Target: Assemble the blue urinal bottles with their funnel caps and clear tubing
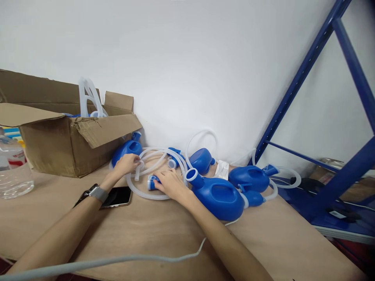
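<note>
Right hand: the right hand (168,181), beyond the box's right side, grasps a white-rimmed blue cap (151,182), thumb along its near side.
Left hand: the left hand (127,163), nearer the box, has its fingers curled at the end of a pale tube (137,174); from where I stand, I cannot tell whether they pinch it.
Tube coil: loose loops lie around the cap, right of the box.
Handling: in my judgement, cap and tube end are best held near their openings and in line, with the loops free of both wrists.
Blue jugs: one jug (125,151) lies against the box; a larger jug (215,212) lies well to the box's right, beside the right forearm, two more beyond it.
Phone: a phone (118,197) lies in front of the box, by the left wrist.
Box: the open cardboard box (52,150) holds more pale tubing (84,99).
Lettering: the bottle (16,181), left of the box, carries a red label, too blurred to read; no brand is legible.
</note>
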Available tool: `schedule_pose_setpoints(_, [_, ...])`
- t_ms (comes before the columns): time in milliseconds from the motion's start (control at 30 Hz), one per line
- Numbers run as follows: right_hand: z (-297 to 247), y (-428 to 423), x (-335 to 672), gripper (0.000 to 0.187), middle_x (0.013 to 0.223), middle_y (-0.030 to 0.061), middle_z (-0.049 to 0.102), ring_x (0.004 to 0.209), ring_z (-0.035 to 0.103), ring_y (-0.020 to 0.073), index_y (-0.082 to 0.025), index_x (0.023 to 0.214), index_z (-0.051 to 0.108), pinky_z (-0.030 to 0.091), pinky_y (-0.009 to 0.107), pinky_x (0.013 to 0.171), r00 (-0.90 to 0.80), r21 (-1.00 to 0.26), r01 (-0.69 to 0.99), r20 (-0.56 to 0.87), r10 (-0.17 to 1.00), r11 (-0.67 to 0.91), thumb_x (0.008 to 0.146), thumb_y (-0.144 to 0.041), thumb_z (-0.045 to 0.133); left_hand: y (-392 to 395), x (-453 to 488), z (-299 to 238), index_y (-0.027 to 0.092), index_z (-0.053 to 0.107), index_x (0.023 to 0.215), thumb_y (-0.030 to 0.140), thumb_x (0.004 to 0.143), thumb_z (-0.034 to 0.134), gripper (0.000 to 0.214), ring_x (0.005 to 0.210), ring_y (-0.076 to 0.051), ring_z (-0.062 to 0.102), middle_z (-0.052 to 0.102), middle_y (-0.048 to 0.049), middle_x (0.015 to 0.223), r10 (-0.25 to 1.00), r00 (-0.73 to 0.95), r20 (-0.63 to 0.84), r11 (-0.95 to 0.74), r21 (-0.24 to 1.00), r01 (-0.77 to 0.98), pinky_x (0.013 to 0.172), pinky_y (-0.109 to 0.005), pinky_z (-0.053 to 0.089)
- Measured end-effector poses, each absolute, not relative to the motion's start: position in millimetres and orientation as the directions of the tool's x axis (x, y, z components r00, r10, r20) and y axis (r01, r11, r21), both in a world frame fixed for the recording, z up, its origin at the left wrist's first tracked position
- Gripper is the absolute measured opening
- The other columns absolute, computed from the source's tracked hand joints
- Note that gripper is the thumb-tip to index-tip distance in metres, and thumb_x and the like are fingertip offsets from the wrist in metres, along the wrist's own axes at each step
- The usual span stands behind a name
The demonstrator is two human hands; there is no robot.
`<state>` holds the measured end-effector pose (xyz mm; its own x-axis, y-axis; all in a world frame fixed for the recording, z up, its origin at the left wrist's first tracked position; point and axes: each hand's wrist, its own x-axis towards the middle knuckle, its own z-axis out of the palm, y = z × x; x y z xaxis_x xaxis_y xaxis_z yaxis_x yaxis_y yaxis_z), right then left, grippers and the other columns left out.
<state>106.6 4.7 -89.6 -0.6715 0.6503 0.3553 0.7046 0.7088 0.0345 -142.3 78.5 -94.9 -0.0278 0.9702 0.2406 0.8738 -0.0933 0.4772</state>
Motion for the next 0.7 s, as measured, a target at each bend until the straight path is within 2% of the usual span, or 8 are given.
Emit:
schedule_pose_setpoints(167, [-106, 12, 104, 0.03, 0.117, 0.0149, 0.073, 0.116, 0.065, 0.0294, -0.016, 0.13, 0.062, 0.043, 0.044, 0.104, -0.656, 0.003, 0.706, 0.379, 0.652, 0.709, 0.107, -0.031, 0.05, 68, -136, -78, 0.021, 0.074, 0.085, 0.044, 0.07, 0.069, 0.027, 0.093, -0.03, 0.07, 0.075, -0.0075, 0.084, 0.944, -0.156, 0.29, -0.111, 0.727, 0.677, 0.079, -0.035, 0.053])
schedule_pose_setpoints(267, [-109, 10, 104, 0.036, 0.124, 0.0182, 0.068, 0.122, 0.059, 0.0325, -0.014, 0.135, 0.06, 0.046, 0.047, 0.104, -0.663, 0.051, 0.705, 0.398, 0.633, 0.707, 0.106, -0.034, 0.05, 64, -123, -68, 0.02, 0.066, 0.087, 0.041, 0.068, 0.07, 0.028, 0.081, -0.024, 0.069, 0.07, -0.0034, 0.077, 0.946, -0.228, 0.229, -0.125, 0.91, 0.394, 0.072, -0.034, 0.058])
schedule_pose_setpoints(333, [-101, 4, 106, 0.043, 0.128, 0.0189, 0.066, 0.126, 0.057, 0.0335, -0.014, 0.14, 0.056, 0.046, 0.049, 0.106, -0.683, 0.06, 0.687, 0.395, 0.615, 0.724, 0.104, -0.038, 0.054, 62, -113, -60, 0.02, 0.06, 0.084, 0.035, 0.067, 0.068, 0.025, 0.076, -0.021, 0.068, 0.067, -0.0021, 0.076, 0.957, -0.238, 0.165, -0.124, 0.976, 0.18, 0.071, -0.032, 0.061])
schedule_pose_setpoints(433, [-75, -13, 123, 0.052, 0.134, 0.0169, 0.065, 0.128, 0.056, 0.0324, -0.019, 0.144, 0.055, 0.046, 0.049, 0.107, -0.708, 0.017, 0.641, 0.397, 0.584, 0.767, 0.101, -0.049, 0.057, 57, -101, -48, 0.017, 0.058, 0.079, 0.033, 0.07, 0.066, 0.019, 0.073, -0.018, 0.069, 0.068, -0.0056, 0.079, 0.977, -0.194, 0.088, -0.088, 0.996, 0.004, 0.071, -0.031, 0.063])
schedule_pose_setpoints(500, [-50, -26, 148, 0.047, 0.133, 0.0138, 0.066, 0.124, 0.06, 0.0298, -0.023, 0.141, 0.059, 0.048, 0.047, 0.105, -0.686, -0.035, 0.637, 0.431, 0.586, 0.77, 0.103, -0.05, 0.054, 51, -96, -38, 0.014, 0.063, 0.08, 0.035, 0.077, 0.064, 0.021, 0.072, -0.019, 0.07, 0.07, -0.0105, 0.085, 0.993, -0.119, 0.006, -0.02, 0.992, -0.122, 0.067, -0.03, 0.063])
schedule_pose_setpoints(567, [-28, -35, 184, 0.041, 0.13, 0.0121, 0.068, 0.122, 0.061, 0.0286, -0.024, 0.136, 0.065, 0.049, 0.046, 0.104, -0.609, -0.095, 0.681, 0.478, 0.633, 0.727, 0.103, -0.048, 0.054, 44, -92, -29, 0.01, 0.068, 0.085, 0.03, 0.081, 0.063, 0.02, 0.072, -0.019, 0.072, 0.071, -0.0137, 0.091, 0.998, -0.045, -0.044, 0.031, 0.968, -0.249, 0.066, -0.028, 0.064])
schedule_pose_setpoints(633, [-15, -39, 225, 0.041, 0.131, 0.011, 0.068, 0.125, 0.059, 0.0286, -0.025, 0.134, 0.066, 0.046, 0.047, 0.109, -0.499, -0.152, 0.741, 0.527, 0.688, 0.654, 0.102, -0.048, 0.056, 37, -87, -21, 0.008, 0.072, 0.09, 0.018, 0.082, 0.064, 0.016, 0.077, -0.02, 0.073, 0.073, -0.0146, 0.094, 0.999, 0.028, -0.045, 0.051, 0.942, -0.331, 0.073, -0.03, 0.065])
schedule_pose_setpoints(700, [-14, -38, 261, 0.046, 0.135, 0.0107, 0.066, 0.128, 0.059, 0.0293, -0.026, 0.138, 0.063, 0.045, 0.048, 0.111, -0.406, -0.217, 0.802, 0.484, 0.775, 0.556, 0.1, -0.052, 0.057, 29, -80, -15, 0.007, 0.074, 0.094, 0.013, 0.082, 0.065, 0.016, 0.087, -0.022, 0.075, 0.075, -0.0153, 0.098, 0.989, 0.148, -0.027, 0.075, 0.94, -0.333, 0.086, -0.032, 0.065])
